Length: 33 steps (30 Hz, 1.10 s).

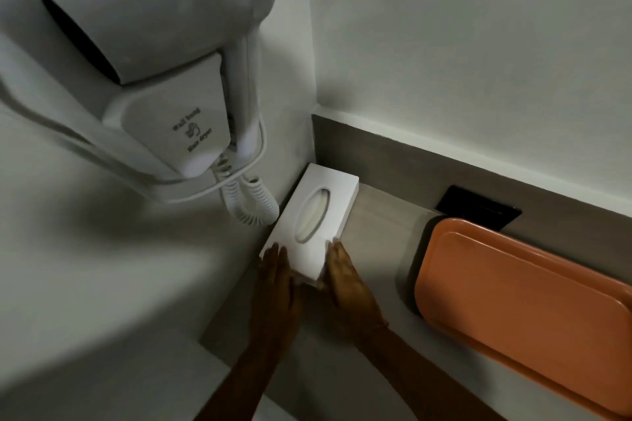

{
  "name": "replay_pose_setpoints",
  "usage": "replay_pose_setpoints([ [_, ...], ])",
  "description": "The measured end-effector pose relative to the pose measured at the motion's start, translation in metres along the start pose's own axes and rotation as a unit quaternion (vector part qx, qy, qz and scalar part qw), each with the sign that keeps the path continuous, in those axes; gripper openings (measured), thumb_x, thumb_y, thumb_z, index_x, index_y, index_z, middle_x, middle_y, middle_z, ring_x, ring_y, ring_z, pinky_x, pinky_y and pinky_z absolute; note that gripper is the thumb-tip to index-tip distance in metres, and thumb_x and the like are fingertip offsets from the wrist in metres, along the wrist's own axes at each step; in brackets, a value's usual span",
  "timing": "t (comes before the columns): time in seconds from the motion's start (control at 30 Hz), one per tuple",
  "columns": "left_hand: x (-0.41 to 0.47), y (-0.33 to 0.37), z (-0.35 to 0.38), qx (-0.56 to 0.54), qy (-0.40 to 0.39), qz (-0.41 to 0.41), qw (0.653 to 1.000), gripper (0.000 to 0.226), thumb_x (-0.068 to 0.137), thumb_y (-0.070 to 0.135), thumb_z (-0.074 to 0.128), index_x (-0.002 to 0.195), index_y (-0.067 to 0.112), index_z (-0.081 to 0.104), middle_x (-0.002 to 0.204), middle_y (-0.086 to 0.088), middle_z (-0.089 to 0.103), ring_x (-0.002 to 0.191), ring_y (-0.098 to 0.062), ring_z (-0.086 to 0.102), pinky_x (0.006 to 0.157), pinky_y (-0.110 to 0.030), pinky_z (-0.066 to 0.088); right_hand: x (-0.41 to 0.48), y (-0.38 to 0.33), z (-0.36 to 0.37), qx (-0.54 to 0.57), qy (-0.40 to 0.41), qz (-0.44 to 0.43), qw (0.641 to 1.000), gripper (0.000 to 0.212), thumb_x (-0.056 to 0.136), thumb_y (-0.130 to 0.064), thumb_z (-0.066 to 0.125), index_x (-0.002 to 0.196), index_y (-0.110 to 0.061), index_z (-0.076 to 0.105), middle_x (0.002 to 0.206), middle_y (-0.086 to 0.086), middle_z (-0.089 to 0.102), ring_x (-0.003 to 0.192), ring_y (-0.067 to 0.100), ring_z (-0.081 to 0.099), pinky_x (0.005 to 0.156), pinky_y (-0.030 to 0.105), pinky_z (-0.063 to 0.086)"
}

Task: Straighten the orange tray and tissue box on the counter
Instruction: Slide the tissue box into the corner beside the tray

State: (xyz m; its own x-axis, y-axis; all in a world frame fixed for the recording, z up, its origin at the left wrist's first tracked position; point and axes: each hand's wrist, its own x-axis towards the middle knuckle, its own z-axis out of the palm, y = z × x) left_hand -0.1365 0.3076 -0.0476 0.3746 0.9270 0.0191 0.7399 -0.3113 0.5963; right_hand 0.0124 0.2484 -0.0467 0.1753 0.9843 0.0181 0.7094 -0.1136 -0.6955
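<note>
Up and to the left of our fingers point(273, 255) we see a white wall-hung hair dryer point(136, 55) in its cradle, with small grey lettering on the handle. Its coiled cord point(251, 202) loops down just beyond the fingertips, close to the corner. Under and to the right of our fingers lies the grey counter point(376, 219). Past them, a grey-brown backsplash point(393, 154) runs along the counter's far edge, with a white wall point(478, 44) above it. Far to the right of our fingers, a black plate point(478, 207) is set into that backsplash; we cannot tell what it is.
</note>
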Motion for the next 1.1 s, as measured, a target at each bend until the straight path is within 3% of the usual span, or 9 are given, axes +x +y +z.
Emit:
replay_pose_setpoints([
  [0.17,-0.063,-0.041,0.015,0.121,-0.048,-0.028,0.991,0.068,0.092,0.043,0.022,0.146,0.002,0.025,0.156,-0.019,0.026,0.146,-0.034,0.021,0.119,-0.038,0.007,-0.031,0.003,0.024,-0.146,-0.077,-0.134,0.977,0.074,0.093,-0.023,0.049,0.154,-0.008,0.011,0.163,0.012,0.010,0.151,0.029,0.004,0.122,0.045,0.014],
  [0.3,-0.063,-0.060,0.020,0.172,-0.065,-0.033,0.982,0.065,0.092,0.038,0.028,0.145,0.000,0.027,0.154,-0.024,0.028,0.144,-0.038,0.025,0.119,-0.049,0.018,-0.028,0.007,0.030,-0.247,-0.115,-0.133,0.953,0.083,0.083,-0.016,0.055,0.153,-0.003,0.012,0.162,0.017,0.012,0.149,0.037,0.007,0.121,0.051,0.011],
  [0.5,-0.062,-0.067,0.023,0.184,-0.063,-0.027,0.981,0.063,0.093,0.037,0.031,0.147,0.005,0.024,0.157,-0.020,0.025,0.146,-0.033,0.020,0.120,-0.047,0.017,-0.013,0.010,0.034,-0.265,-0.094,-0.139,0.949,0.093,0.073,-0.010,0.060,0.152,-0.004,0.012,0.162,0.015,0.016,0.148,0.036,0.013,0.120,0.047,0.004],
  [0.93,-0.062,-0.064,0.021,0.180,-0.059,-0.015,0.982,0.064,0.093,0.035,0.037,0.148,0.006,0.021,0.158,-0.017,0.021,0.148,-0.030,0.015,0.121,-0.045,0.016,0.016,0.013,0.029,-0.290,-0.100,-0.151,0.940,0.088,0.076,-0.010,0.059,0.153,-0.007,0.016,0.162,0.013,0.017,0.149,0.034,0.014,0.120,0.045,0.003],
  [1.1,-0.062,-0.065,0.021,0.183,-0.056,-0.012,0.982,0.064,0.094,0.038,0.033,0.149,0.007,0.020,0.159,-0.017,0.021,0.148,-0.030,0.013,0.121,-0.044,0.014,0.019,0.011,0.024,-0.304,-0.110,-0.147,0.935,0.090,0.077,-0.009,0.057,0.154,-0.010,0.009,0.164,0.012,0.009,0.150,0.032,0.003,0.122,0.045,0.003],
])
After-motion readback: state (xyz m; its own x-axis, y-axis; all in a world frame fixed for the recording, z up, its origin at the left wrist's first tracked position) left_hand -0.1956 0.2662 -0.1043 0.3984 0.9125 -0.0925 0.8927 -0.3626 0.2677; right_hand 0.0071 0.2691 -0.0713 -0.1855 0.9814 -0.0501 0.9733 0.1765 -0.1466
